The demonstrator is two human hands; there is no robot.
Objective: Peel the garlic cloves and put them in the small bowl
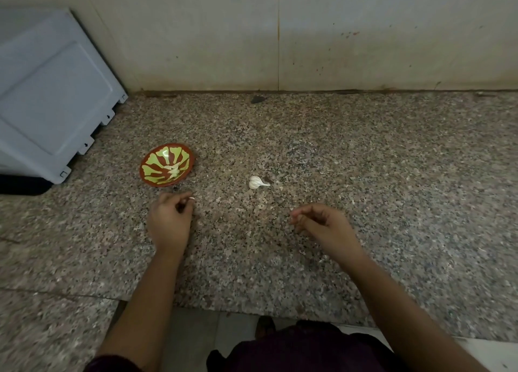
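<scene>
A small red bowl (157, 155) with a green pattern stands on the granite counter, left of centre, with peeled pale garlic cloves (172, 171) at its bottom. An unpeeled white garlic piece (257, 182) lies on the counter to the bowl's right. My left hand (170, 220) hovers just below the bowl with curled fingers, pinching a small white sliver (191, 198) that looks like garlic skin. Below and to the right of the garlic piece, my right hand (322, 223) has loosely curled fingers with nothing visible in them.
A grey plastic box (53, 99) leans at the far left beside the bowl. A stained wall (280, 35) rises behind the granite counter (364, 161). The counter's front edge runs below my forearms, with floor tiles (196, 338) beneath.
</scene>
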